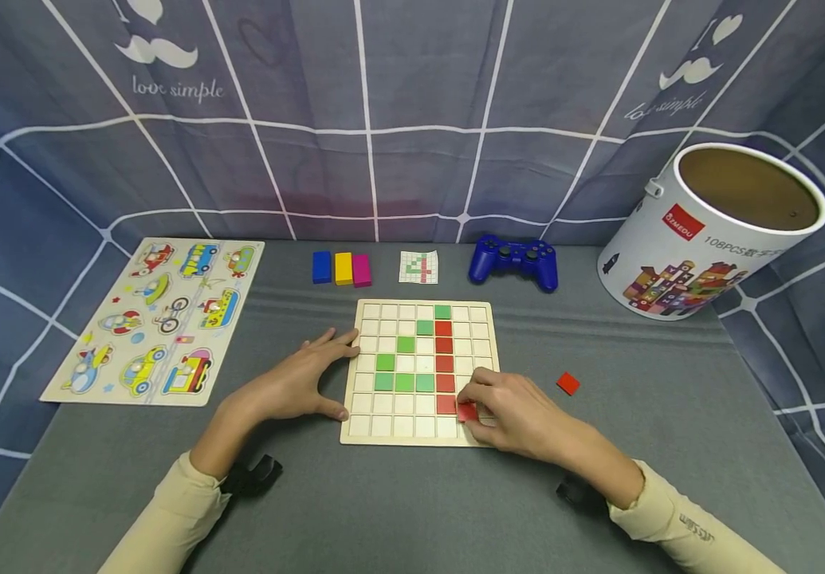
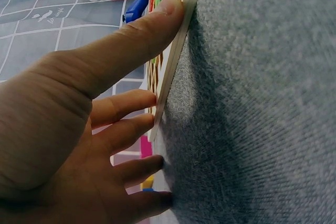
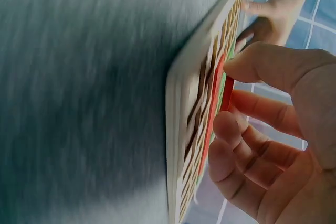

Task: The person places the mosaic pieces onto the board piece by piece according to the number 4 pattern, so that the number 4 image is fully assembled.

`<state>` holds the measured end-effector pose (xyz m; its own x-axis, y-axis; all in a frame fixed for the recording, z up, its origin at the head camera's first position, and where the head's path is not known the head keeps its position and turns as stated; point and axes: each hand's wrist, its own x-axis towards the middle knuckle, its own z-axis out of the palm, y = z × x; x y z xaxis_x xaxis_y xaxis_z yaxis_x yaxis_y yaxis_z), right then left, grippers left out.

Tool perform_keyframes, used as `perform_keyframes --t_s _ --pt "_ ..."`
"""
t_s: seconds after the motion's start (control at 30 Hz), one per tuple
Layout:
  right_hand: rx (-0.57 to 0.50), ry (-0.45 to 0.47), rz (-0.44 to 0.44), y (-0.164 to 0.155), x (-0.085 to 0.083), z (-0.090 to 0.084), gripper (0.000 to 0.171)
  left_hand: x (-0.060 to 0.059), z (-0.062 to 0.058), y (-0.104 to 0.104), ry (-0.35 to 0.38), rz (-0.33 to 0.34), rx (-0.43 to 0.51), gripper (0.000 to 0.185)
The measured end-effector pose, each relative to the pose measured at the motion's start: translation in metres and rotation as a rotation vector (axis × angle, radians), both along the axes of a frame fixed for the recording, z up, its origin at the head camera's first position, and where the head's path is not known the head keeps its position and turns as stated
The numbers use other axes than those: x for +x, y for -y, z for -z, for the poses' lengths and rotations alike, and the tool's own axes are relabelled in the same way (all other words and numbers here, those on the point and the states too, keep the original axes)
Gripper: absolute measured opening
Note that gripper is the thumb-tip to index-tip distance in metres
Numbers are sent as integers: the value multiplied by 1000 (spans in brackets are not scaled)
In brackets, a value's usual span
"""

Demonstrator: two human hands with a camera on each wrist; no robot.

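Note:
A wooden grid board (image 1: 370,426) lies flat on the grey tabletop, with green tiles (image 1: 386,363) and a column of red tiles (image 1: 444,345) in its squares. My right hand (image 1: 520,414) pinches a red square tile (image 3: 227,94) between thumb and fingers, close over the board's lower right squares. At the board's left side, my left hand (image 1: 297,381) spreads its fingers, with thumb and fingertips right at the wooden edge. Another red tile (image 1: 567,383) lies loose on the table, right of the board.
Behind the board are a small pattern card (image 1: 418,267), blue (image 1: 322,267), yellow (image 1: 343,269) and magenta (image 1: 361,270) pieces, and a blue game controller (image 1: 513,261). A picture puzzle board (image 1: 161,323) lies left; a white bucket (image 1: 699,247) stands back right. A tiled-pattern curtain (image 1: 426,171) borders the table.

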<state>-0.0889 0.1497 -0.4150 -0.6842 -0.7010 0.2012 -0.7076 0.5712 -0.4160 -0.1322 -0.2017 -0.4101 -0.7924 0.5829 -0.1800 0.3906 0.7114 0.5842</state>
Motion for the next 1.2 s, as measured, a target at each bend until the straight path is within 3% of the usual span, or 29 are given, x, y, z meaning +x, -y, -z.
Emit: perform_keyframes --t_s 0.2,0.5,0.67,0.8,0.97,1.2 --pt "-20 -17 -59 13 7 5 15 0 0 0 7 -1 1 94" --pt "30 -46 -81 22 12 2 11 0 1 0 -9 6 16 94" --pt "40 -42 -85 23 12 2 19 0 2 0 -6 3 12 94" --pt "-17 -38 -81 16 11 4 25 0 2 0 8 -5 0 95" --pt "-66 -31 -3 -6 9 2 26 0 2 -1 31 -18 -5 97" --pt "26 -76 192 -46 7 0 27 -1 1 -1 30 -19 -8 98"
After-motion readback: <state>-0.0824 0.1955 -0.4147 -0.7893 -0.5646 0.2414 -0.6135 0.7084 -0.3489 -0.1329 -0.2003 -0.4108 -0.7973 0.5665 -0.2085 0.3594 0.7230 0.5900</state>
